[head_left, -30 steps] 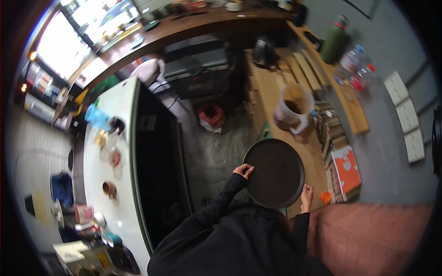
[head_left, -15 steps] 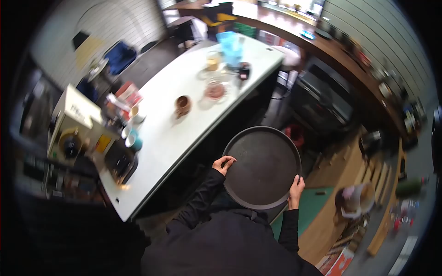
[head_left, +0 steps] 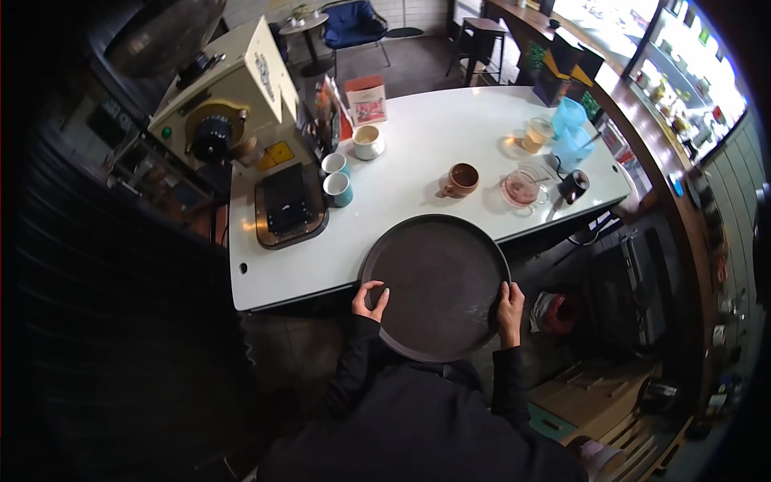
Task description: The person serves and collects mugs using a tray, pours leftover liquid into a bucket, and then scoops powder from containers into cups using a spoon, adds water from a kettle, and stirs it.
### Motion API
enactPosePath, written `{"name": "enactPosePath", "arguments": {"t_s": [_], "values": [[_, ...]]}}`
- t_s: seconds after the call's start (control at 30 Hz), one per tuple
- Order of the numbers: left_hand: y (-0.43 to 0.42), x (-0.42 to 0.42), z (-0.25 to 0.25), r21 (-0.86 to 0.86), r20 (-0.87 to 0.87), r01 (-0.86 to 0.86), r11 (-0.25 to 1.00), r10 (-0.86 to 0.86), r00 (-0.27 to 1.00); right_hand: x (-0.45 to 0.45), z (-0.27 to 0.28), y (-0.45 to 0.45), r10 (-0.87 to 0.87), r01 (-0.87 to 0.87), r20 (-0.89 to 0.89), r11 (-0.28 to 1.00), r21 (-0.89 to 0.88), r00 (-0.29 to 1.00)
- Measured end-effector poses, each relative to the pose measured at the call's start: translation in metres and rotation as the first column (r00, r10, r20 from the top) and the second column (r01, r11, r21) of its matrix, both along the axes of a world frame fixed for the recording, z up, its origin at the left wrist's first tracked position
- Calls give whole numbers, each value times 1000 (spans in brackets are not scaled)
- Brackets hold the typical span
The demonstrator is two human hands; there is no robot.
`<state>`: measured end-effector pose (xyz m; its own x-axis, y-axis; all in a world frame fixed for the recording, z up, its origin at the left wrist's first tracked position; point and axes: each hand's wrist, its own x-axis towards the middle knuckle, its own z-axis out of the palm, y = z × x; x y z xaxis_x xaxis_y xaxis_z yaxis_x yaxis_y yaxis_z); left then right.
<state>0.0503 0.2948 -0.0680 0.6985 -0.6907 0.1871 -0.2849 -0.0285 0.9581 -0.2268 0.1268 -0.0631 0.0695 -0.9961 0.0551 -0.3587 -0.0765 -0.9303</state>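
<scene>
A large round black serving tray (head_left: 438,281) is held level in front of my body, with nothing on it. My left hand (head_left: 370,301) grips its left rim, thumb over the top and fingers at the edge. At the right rim my right hand (head_left: 509,313) is closed round the edge, its fingers partly hidden below. The tray's far edge overlaps the front of the white table (head_left: 401,185) in view; whether they touch I cannot tell. Beyond the tray stands a brown mug (head_left: 462,181), and to its right a glass cup with reddish residue (head_left: 522,189).
On the table's left stand a cream coffee grinder (head_left: 249,88), two teal cups (head_left: 338,189) and a white cup (head_left: 368,143). Toward the right are a glass of pale drink (head_left: 537,135), blue plastic containers (head_left: 572,145) and a small black pitcher (head_left: 573,186). A wooden counter (head_left: 683,177) runs along the right.
The view has swung left toward the table and grinder. The tray, still held in both hands, now appears in front of the table's near edge rather than over the floor.
</scene>
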Motion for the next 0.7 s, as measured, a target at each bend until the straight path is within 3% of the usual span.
{"name": "enactPosePath", "arguments": {"t_s": [0.2,0.3,0.37,0.5,0.57,0.7], "values": [[-1,9,3,22,28,-102,995,101,994,19,-15,-28,106,-105,-22,993,56,994],[-8,10,4,47,55,-132,990,130,990,26,-11,-51,159,-152,-136,986,63,978],[-15,6,9,107,48,-165,980,161,986,36,16,-69,122,-147,-125,965,-217,985],[-29,-2,9,103,64,-240,965,235,970,50,39,-119,152,-232,-273,929,-288,950],[-35,-8,7,95,70,-276,956,270,960,63,50,-143,310,-369,-238,891,-266,920],[-38,-21,6,84,60,-361,929,357,932,95,56,-190,429,-478,-238,851,-216,871]]}}
